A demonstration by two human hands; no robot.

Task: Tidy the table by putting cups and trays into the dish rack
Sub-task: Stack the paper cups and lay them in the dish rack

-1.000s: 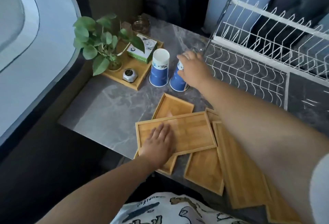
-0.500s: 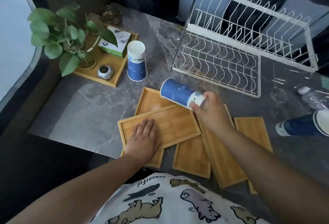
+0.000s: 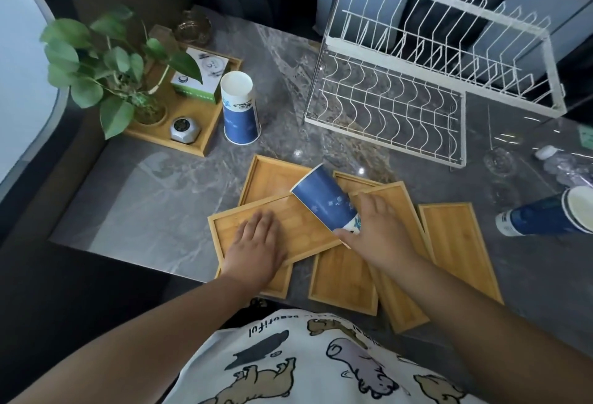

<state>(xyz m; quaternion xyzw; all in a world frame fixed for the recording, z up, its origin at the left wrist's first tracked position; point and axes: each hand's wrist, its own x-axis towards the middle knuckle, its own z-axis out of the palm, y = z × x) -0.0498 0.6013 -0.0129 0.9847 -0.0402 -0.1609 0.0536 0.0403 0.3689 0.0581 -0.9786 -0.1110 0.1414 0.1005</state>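
Observation:
My right hand (image 3: pixel 378 230) grips a blue and white paper cup (image 3: pixel 324 203), tilted on its side above the bamboo trays. My left hand (image 3: pixel 256 243) lies flat, fingers spread, on the top bamboo tray (image 3: pixel 301 227). Several more bamboo trays (image 3: pixel 459 243) overlap beneath and to the right. A second blue cup (image 3: pixel 239 108) stands upside down near the plant tray. Stacked blue cups (image 3: pixel 545 216) lie on their side at the right edge. The white wire dish rack (image 3: pixel 398 105) stands at the back of the table, nothing in it.
At the back left, a bamboo tray (image 3: pixel 199 134) holds a leafy potted plant (image 3: pixel 109 66), a green box (image 3: pixel 199 76) and a small silver tin (image 3: pixel 184 129). A glass (image 3: pixel 499 163) and a plastic bottle (image 3: pixel 564 166) lie at the right. The table's front edge runs under my left wrist.
My right hand took a cup from beside the standing one, tipped it sideways and brought it back over the trays. My left hand stayed flat on the tray. The view swung right.

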